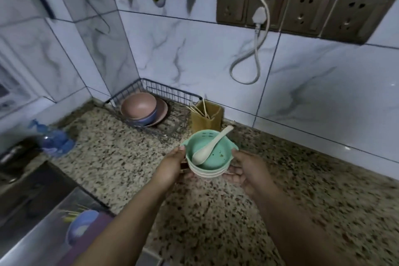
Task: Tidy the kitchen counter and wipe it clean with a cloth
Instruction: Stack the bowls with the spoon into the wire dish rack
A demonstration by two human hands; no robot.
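A small stack of bowls, a green one (218,153) on top of pale ones, is held above the speckled granite counter (121,157). A cream spoon (210,147) lies in the green bowl, which has crumbs inside. My left hand (170,167) grips the stack's left side, thumb on the rim. My right hand (248,170) cups its right side and underside. A blue cloth (55,139) lies crumpled at the counter's left, near the sink.
A wire rack (170,95) in the corner holds a pink bowl (138,104) stacked on a blue bowl and a pink plate. A tan chopstick holder (207,119) stands beside it. The sink (41,205) at lower left holds a blue bowl (83,225). Wall sockets and a white cable hang above.
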